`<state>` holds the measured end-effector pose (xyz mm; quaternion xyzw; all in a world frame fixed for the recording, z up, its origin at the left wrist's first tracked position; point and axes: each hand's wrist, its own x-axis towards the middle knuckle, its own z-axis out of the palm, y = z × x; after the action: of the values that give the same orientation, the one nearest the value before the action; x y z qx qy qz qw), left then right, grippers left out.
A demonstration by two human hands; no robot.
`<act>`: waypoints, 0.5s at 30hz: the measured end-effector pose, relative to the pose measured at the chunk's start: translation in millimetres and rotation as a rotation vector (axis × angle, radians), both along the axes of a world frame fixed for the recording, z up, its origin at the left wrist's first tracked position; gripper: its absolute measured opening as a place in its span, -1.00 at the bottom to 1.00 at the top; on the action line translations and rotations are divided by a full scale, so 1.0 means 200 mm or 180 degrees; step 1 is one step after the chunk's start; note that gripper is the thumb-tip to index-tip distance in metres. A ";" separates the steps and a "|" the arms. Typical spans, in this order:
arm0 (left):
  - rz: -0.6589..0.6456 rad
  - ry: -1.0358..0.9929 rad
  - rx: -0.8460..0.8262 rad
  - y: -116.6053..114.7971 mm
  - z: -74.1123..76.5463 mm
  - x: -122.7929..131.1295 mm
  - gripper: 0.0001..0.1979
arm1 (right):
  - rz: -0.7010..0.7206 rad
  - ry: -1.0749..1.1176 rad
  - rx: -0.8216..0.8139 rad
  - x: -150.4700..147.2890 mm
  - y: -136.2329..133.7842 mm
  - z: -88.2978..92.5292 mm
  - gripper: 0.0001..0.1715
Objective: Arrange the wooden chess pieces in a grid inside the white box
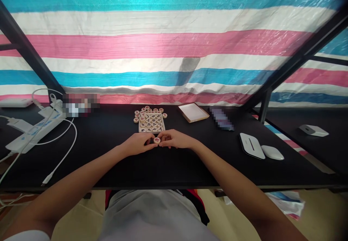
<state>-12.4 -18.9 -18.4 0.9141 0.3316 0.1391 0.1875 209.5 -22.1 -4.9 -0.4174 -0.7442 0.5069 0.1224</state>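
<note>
Between my two hands is a round xiangqi piece (157, 140) with a red character facing up. My left hand (140, 142) pinches its left side between thumb and fingers. On the opposite side, the thumb and fingers of my right hand (174, 139) close on the same piece. Just beyond my hands sits a white open box (140, 128), filled with rows of pieces, mostly with dark characters and a few red ones at its left. Several loose red-marked pieces (136, 120) lie on the table around the box's left, back and right sides.
A box lid (193, 112) lies right of the pieces, near a blurred-out phone-like object (221, 118). Farther right are a white flat device (252, 146) and a white mouse (272, 152). A power strip (35, 132) with white cables (65, 157) occupies the black table's left side.
</note>
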 end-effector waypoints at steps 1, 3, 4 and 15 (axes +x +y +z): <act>-0.0007 0.0007 0.0002 0.00 0.00 0.00 -0.77 | -0.0005 0.0021 -0.0015 0.00 0.00 0.00 -0.62; -0.0027 0.0007 0.0010 0.00 -0.01 0.00 -0.79 | -0.0002 0.0070 -0.0047 0.00 0.00 -0.01 -0.62; -0.0036 -0.0005 0.0025 0.00 -0.01 0.00 -0.80 | 0.0006 0.0084 -0.0060 0.00 0.00 -0.01 -0.62; -0.0012 -0.0067 0.0179 -0.01 0.00 0.01 -0.87 | 0.0044 0.0098 0.0108 -0.01 -0.02 0.01 -0.73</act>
<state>-9.9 -21.3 -18.9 0.9181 0.3238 0.1577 0.1655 206.8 -26.1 -2.6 -0.4023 -0.7535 0.5015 0.1374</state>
